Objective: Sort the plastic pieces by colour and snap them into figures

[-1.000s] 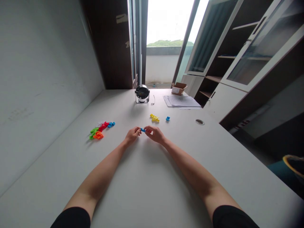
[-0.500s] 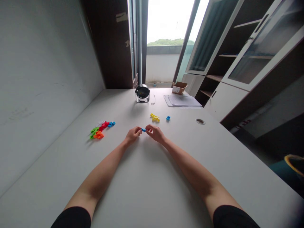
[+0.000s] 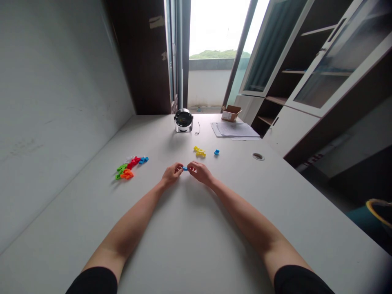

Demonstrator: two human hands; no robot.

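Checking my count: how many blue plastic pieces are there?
3: a blue piece between the left hand and right hand, one right of the yellow pieces, one at the colored pile's end. More may hide there.

Bright daylight floods in through the tall open window point(image 3: 210, 53) at top centre, with a pale wall point(image 3: 55, 102) left and a glass-fronted cabinet point(image 3: 309, 69) upper right!
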